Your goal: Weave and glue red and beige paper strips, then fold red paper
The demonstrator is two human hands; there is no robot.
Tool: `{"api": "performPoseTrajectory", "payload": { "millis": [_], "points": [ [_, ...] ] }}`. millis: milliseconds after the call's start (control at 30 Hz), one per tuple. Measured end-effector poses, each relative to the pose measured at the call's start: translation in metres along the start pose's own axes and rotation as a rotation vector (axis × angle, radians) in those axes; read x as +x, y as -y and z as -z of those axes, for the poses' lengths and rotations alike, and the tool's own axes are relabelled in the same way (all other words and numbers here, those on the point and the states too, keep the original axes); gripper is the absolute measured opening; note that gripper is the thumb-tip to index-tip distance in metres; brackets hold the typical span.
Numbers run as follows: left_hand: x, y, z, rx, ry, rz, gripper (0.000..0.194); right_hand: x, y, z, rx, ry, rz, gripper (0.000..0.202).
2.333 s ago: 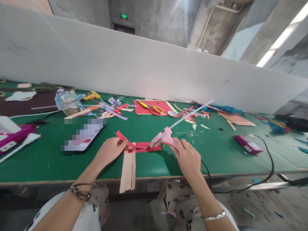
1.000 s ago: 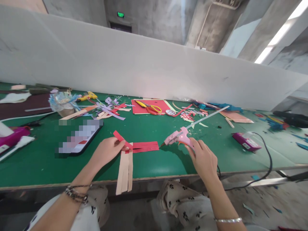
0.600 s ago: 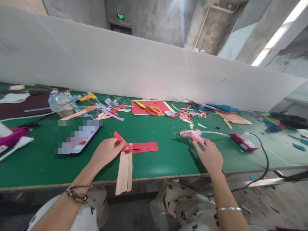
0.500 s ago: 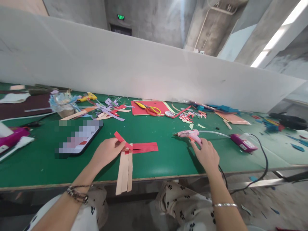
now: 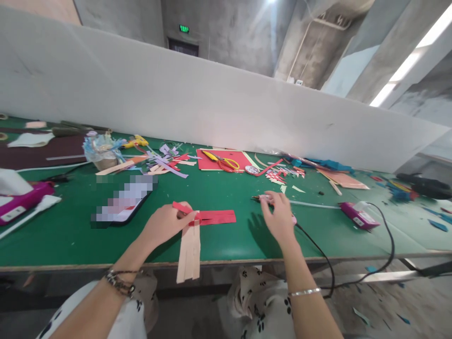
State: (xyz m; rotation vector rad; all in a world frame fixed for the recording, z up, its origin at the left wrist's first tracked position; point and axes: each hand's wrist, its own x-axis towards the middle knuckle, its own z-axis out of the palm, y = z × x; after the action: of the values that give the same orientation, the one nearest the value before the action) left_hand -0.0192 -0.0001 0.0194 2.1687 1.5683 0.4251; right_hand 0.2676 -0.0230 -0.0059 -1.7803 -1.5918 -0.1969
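Observation:
My left hand point(image 5: 172, 222) pinches red paper strips point(image 5: 219, 217) where they cross pale peach paper strips point(image 5: 189, 252). The red strips point right along the green table; the peach ones hang over its front edge. Off to the right, my right hand point(image 5: 280, 219) is closed over a pink glue gun point(image 5: 262, 197) from above. The gun's nozzle points left, and the palm and fingers hide most of its body. A white glue stick point(image 5: 312, 205) runs out of its back towards a purple box point(image 5: 358, 215).
A phone point(image 5: 123, 200) lies left of my left hand. Yellow-handled scissors point(image 5: 229, 163) rest on red paper sheets point(image 5: 208, 165) at the back. Paper scraps point(image 5: 167, 162), a second yellow glue gun point(image 5: 136, 141) and a bundle of blue strips point(image 5: 102, 148) lie back left. A black cable point(image 5: 323, 249) loops at right.
My right hand has moved left and forward, from the glue gun's handle to over its body. The gun has shifted slightly. My left hand still holds the strips.

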Motion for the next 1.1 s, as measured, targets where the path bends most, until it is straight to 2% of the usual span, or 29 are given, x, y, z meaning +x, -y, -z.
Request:
{"api": "performPoseTrajectory", "payload": {
  "millis": [67, 200, 267, 333, 400, 500, 800, 1100],
  "points": [
    [-0.001, 0.000, 0.000, -0.040, 0.010, -0.011, 0.039, -0.001, 0.028, -0.009, 0.270, 0.069, 0.086, 0.030],
    [-0.003, 0.001, -0.001, -0.094, 0.019, -0.052, 0.035, -0.007, 0.081, -0.027, 0.594, 0.365, 0.138, 0.031],
    [-0.005, 0.001, -0.002, -0.064, 0.026, -0.086, 0.033, -0.008, 0.097, -0.034, 0.687, 0.465, 0.108, 0.032],
    [-0.006, 0.002, -0.002, -0.019, 0.029, -0.132, 0.030, -0.007, 0.103, -0.041, 0.735, 0.474, 0.034, 0.031],
    [-0.007, 0.004, -0.002, 0.019, 0.036, -0.189, 0.027, -0.004, 0.101, -0.045, 0.713, 0.400, -0.013, 0.024],
    [-0.009, 0.006, 0.000, 0.064, 0.056, -0.264, 0.026, 0.002, 0.088, -0.045, 0.626, 0.299, 0.022, 0.017],
    [-0.018, 0.010, 0.000, 0.135, 0.086, -0.373, 0.034, 0.000, 0.054, -0.029, 0.592, 0.434, 0.092, 0.018],
    [-0.019, 0.011, 0.001, 0.179, 0.118, -0.434, 0.034, -0.013, 0.044, -0.028, 0.491, 0.422, 0.122, 0.015]
  ]
}}
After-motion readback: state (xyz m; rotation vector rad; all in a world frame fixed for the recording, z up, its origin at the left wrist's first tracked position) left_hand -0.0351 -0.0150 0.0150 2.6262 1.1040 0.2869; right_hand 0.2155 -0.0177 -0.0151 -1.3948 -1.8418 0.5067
